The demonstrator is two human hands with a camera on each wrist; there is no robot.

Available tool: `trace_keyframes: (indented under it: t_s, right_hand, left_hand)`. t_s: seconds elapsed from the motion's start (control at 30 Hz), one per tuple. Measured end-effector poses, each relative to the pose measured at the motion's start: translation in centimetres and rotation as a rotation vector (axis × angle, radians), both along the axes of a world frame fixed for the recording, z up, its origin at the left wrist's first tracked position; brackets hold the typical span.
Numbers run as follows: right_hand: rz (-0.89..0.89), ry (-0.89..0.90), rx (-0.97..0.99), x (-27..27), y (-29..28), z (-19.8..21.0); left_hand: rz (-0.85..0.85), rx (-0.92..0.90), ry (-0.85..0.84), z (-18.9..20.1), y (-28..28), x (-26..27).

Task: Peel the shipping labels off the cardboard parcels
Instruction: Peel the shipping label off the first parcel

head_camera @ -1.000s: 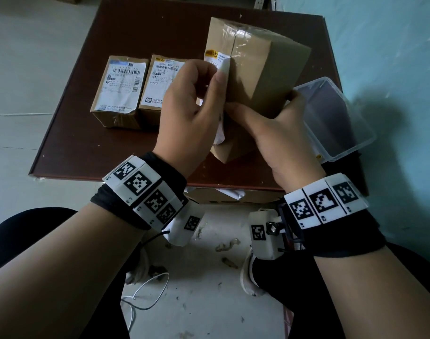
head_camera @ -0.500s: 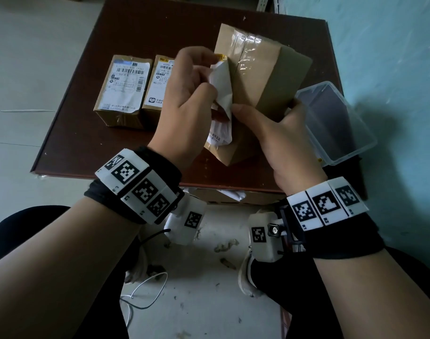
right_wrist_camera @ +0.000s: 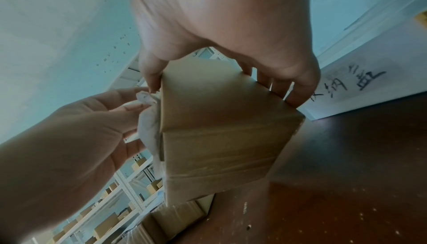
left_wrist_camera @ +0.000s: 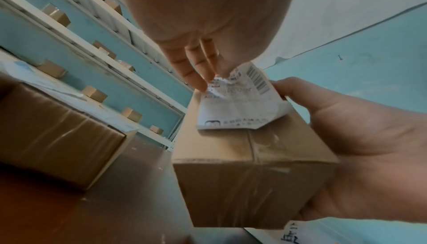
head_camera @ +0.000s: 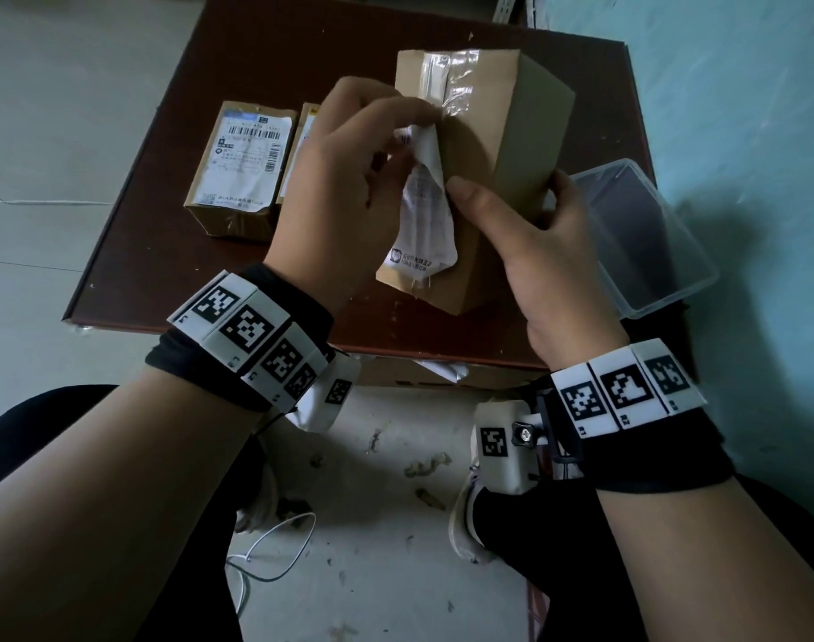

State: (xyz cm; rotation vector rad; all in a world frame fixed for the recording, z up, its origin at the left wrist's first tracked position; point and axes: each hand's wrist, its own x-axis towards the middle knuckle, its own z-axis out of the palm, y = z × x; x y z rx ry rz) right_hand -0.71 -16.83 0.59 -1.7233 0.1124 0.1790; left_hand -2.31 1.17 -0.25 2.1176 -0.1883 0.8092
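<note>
A tall cardboard parcel (head_camera: 497, 145) stands tilted on the brown table (head_camera: 256, 39), its lower end near the front edge. My right hand (head_camera: 530, 234) grips it, thumb on the front face and fingers round the right side. My left hand (head_camera: 349, 178) pinches the crumpled top of a white shipping label (head_camera: 426, 215). The label hangs mostly loose, and its lower part lies against the box. In the left wrist view the label (left_wrist_camera: 235, 105) curls off the parcel (left_wrist_camera: 242, 174). The right wrist view shows the parcel (right_wrist_camera: 221, 123) from its side.
Two smaller parcels lie at the table's left: one (head_camera: 238, 169) fully seen with its label on, the other (head_camera: 303, 141) half hidden behind my left hand. A clear plastic box (head_camera: 646, 243) sits at the right edge. A pale blue wall stands to the right.
My left hand has pulled the label further off the parcel's front face and bunched its top. The parcel has tilted a little more upright in my right hand.
</note>
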Motion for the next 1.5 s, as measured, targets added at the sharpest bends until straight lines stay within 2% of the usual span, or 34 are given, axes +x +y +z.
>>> trace_keyframes:
  t_s: [0.2,0.4,0.93,1.5]
  right_hand:
    - [-0.024,-0.002,-0.036,0.2,-0.3,-0.2]
    - [-0.067,0.06,-0.03,0.7,-0.7,-0.7]
    - [-0.122,0.13,-0.013,0.4,-0.6,0.5]
    - [-0.076,0.143,0.1,1.9,-1.2,-1.3]
  left_hand:
    - [0.058,0.117,-0.068,0.0,0.2,0.1]
    - [0.044,0.149,-0.067,-0.2,-0.4,0.1]
    - [-0.01,0.111,-0.014,0.0,-0.8,-0.3]
    - [-0.024,0.049,-0.123,0.5,-1.2,-0.9]
